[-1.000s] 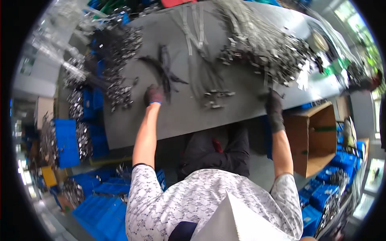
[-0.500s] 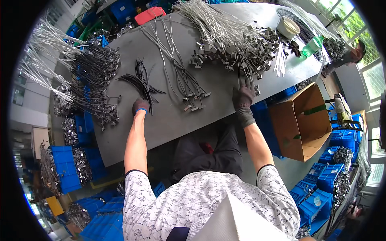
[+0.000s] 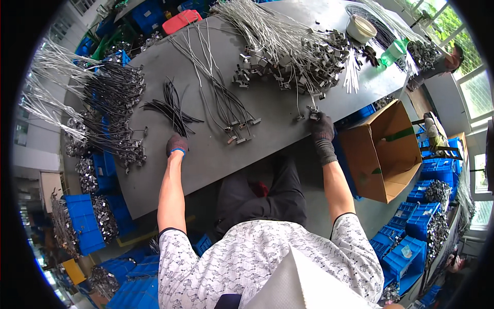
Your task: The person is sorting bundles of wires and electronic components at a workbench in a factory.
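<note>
My left hand [image 3: 176, 144], in a dark glove with a blue cuff edge, is closed at the near ends of a small bundle of black tubes [image 3: 174, 105]; what its fingers hold is hidden. At the table's near edge, my gloved right hand [image 3: 323, 127] is closed on a small metal clip [image 3: 313, 114] at the end of a wire cable. Another clip [image 3: 300, 118] hangs out of the pile just left of it. Beyond lies a large heap of silvery cables [image 3: 262, 26] with metal clips [image 3: 288, 67]. Between my hands are several cables with black sleeves and clips [image 3: 240, 126].
More black-sleeved cables [image 3: 116, 82] lie along the left side of the grey table [image 3: 154, 180]. White strips [image 3: 352, 74], a pale bowl [image 3: 361, 29] and a green bottle [image 3: 394, 52] sit at right. A cardboard box [image 3: 368, 159] and blue crates [image 3: 85, 216] surround the table.
My right hand has drawn back toward me and slightly right, bringing a clip to the near side of the heap. My left hand has shifted slightly nearer to me.
</note>
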{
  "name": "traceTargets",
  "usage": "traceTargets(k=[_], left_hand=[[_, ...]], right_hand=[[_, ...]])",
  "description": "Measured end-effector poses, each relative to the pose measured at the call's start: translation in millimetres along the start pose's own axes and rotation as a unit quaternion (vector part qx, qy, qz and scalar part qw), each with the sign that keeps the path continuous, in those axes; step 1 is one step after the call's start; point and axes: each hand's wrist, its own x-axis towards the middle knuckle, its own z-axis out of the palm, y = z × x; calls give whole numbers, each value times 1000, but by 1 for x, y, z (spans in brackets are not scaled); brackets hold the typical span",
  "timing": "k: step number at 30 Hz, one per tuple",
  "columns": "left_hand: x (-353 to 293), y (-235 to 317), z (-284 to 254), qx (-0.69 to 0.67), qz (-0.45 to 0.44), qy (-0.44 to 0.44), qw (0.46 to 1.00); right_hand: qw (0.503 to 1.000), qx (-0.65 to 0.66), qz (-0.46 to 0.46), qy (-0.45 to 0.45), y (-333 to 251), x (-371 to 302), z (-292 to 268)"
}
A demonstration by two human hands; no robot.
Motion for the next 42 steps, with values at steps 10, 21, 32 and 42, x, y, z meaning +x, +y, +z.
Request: traceTargets(k=[10,21,32,42], left_hand=[[-32,-5,24,-192,-21,23,981],[-157,16,-40,-652,-72,-163,737],[-188,90,-91,-801,0,-342,491],[-187,236,-52,-783,17,-421,458]], right_hand=[[995,53,68,41,42,-14,11],[993,-45,-58,-89,32,7,12],[944,200,90,-247,121,-178,-59],[896,-142,125,-401,245,-466,-115]])
